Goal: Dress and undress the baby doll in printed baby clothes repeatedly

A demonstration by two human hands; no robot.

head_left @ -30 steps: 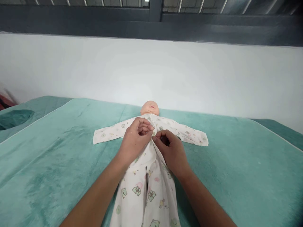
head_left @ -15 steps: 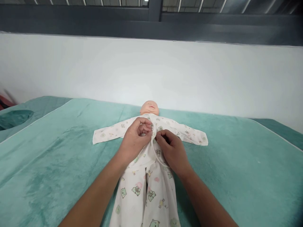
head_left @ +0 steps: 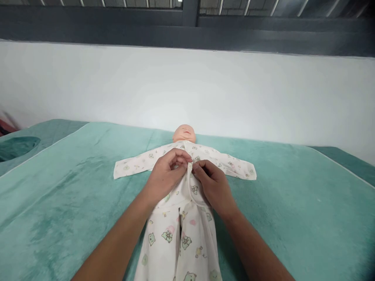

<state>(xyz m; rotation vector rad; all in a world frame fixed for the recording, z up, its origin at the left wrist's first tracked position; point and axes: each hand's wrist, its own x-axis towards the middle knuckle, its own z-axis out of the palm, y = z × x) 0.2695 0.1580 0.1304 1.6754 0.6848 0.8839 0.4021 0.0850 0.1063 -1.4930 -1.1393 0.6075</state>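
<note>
A baby doll [head_left: 184,133] lies on its back, dressed in a white shirt [head_left: 143,160] printed with small green bears. The shirt's sleeves stretch out to both sides. At the middle of the chest, my left hand [head_left: 170,171] pinches the front edge of the shirt. Close beside it, my right hand [head_left: 213,185] has thumb and finger closed on the same edge, by a small button or snap. White printed trousers [head_left: 166,242] cover the doll's legs below, with a dark gap between the legs. Curled fingers partly hide the fastening.
Teal plush bedding [head_left: 76,187] spreads under the doll. A white wall [head_left: 187,86] rises behind its head, below a dark window frame [head_left: 117,29] with bars. Darker teal cloth [head_left: 58,127] lies at the far left.
My left fingertips have moved slightly right, over the shirt's edge and nearer my right fingertips. The right hand stays almost where it was, and the doll lies still.
</note>
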